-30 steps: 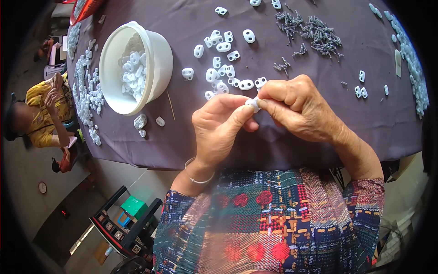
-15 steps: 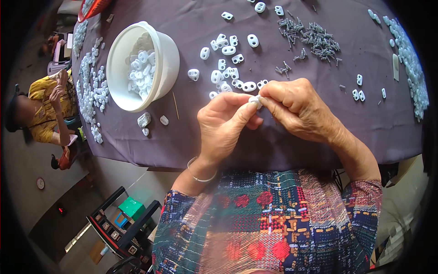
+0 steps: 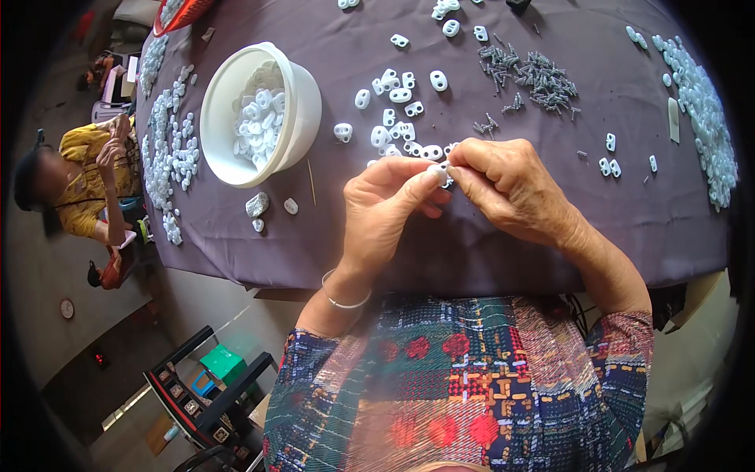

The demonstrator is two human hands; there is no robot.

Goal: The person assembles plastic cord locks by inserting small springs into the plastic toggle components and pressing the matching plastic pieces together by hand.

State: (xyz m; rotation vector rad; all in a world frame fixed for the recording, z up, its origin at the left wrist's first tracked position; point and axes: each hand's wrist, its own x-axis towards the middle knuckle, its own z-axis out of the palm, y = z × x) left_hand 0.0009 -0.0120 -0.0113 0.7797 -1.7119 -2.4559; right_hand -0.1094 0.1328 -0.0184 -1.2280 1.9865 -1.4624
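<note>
A small white plastic cord lock (image 3: pixel 443 175) is pinched between my two hands above the near part of the table. My left hand (image 3: pixel 381 203) grips it between thumb and forefinger from the left. From the right, the thumb and forefinger of my right hand (image 3: pixel 511 187) press together at its edge. Whether a spring sits in those fingers is hidden. Just beyond my hands lies a loose cluster of white two-hole cord locks (image 3: pixel 400 95). Farther to the right is a pile of small metal springs (image 3: pixel 550 85).
A white tub (image 3: pixel 305 118) holding white pieces stands left of my hands. White pieces (image 3: pixel 161 141) spread along the left edge, and a long heap (image 3: pixel 704 118) lines the right. A stone (image 3: pixel 256 204) and a thin stick (image 3: pixel 311 182) lie near the tub. A person (image 3: pixel 86 177) sits at left.
The whole view has shifted slightly. The cord lock has tilted a little in my fingers, and both hands keep their pinch on it.
</note>
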